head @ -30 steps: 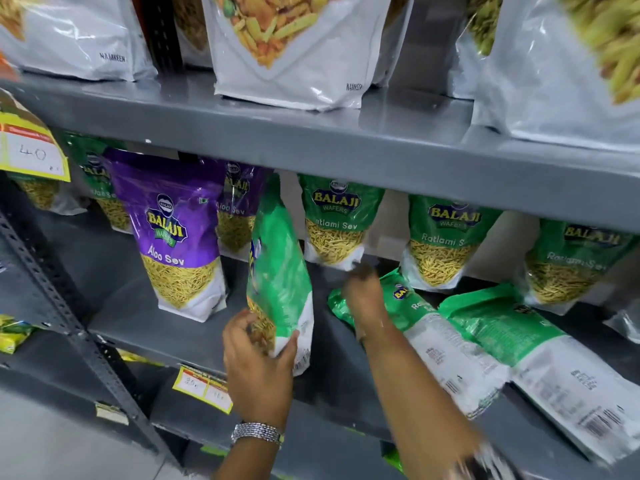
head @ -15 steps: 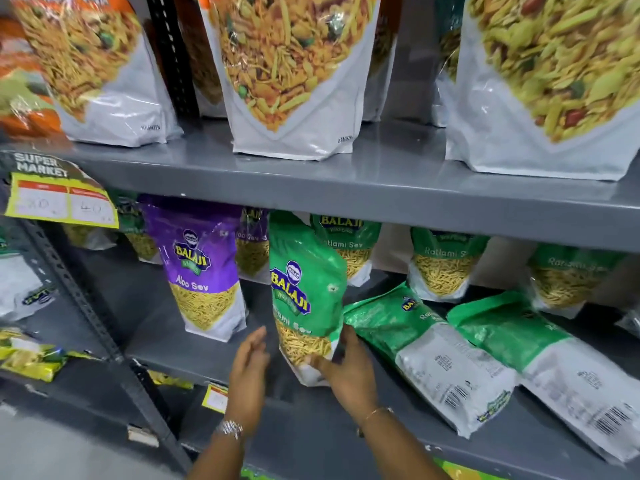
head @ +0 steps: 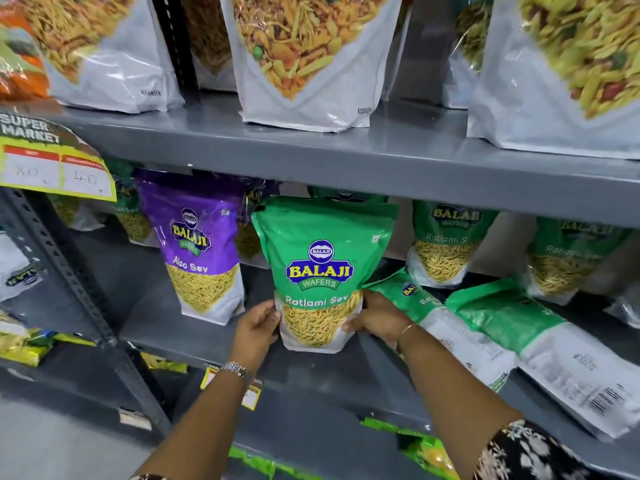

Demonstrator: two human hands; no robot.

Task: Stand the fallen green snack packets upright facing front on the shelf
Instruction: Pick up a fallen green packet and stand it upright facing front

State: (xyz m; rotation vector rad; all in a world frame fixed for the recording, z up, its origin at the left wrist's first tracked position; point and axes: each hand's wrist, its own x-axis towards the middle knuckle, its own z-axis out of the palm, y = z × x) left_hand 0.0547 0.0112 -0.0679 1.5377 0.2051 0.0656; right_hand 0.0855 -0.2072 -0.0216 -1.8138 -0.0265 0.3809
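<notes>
A green Ratlami Sev packet point(head: 322, 258) stands upright on the grey middle shelf point(head: 214, 341), its front facing me. My left hand point(head: 258, 329) presses its lower left edge and my right hand point(head: 375, 318) grips its lower right edge. To the right, two more green packets lie flat with their backs up: one point(head: 446, 323) just behind my right hand, the other point(head: 547, 344) further right, reaching the shelf's front edge. Upright green packets point(head: 446, 244) stand along the back of the shelf.
A purple Aloo Sev packet point(head: 197, 251) stands upright just left of the held packet. The upper shelf point(head: 346, 157) overhangs close above with large white snack bags point(head: 304, 64). A yellow price tag point(head: 52, 168) hangs at left. A slotted upright post point(head: 69, 271) bounds the left side.
The green packet has turned from side-on to fully front-facing and now stands on the shelf. My right hand came from the back of the shelf to its lower right edge.
</notes>
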